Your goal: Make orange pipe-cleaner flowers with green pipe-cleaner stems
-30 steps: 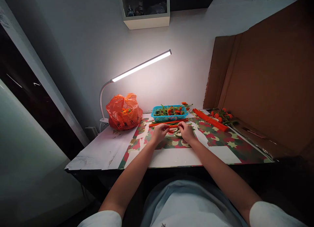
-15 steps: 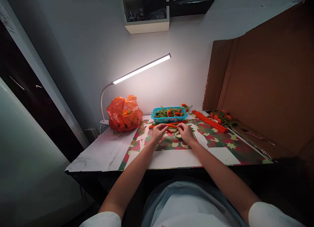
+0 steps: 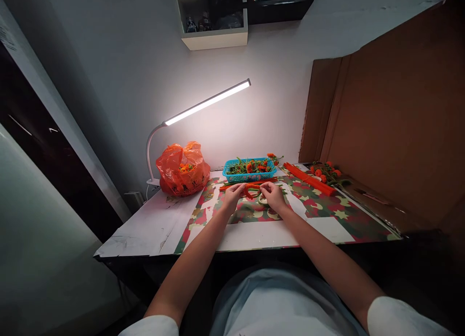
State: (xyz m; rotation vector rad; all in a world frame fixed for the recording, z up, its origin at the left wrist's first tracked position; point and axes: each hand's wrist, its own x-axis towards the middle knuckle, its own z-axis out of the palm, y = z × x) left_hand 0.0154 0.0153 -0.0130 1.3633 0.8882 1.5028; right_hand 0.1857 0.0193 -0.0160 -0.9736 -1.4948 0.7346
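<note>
My left hand [image 3: 234, 195] pinches one end of an orange pipe cleaner [image 3: 249, 195], which curves in a loop between my hands. The fingertips of my right hand [image 3: 273, 196] are closed on its other end. Under and beside my right fingers lies a pale green ring [image 3: 262, 199], like a roll of tape. Red and green pipe cleaners [image 3: 227, 187] lie flat on the table just behind my hands, partly covered by them.
Behind stands a blue basket [image 3: 236, 177] of orange flowers with green stems. An orange plastic bag [image 3: 183, 173] is to its left, beside a lit lamp [image 3: 207, 103]. A red-orange bundle [image 3: 308, 179] and more flowers [image 3: 323, 173] lie right, near a cardboard panel [image 3: 392, 122].
The orange pipe cleaner has gone from nearly straight with a bent end to a rounder curve. Both hands stay closed on it in about the same place.
</note>
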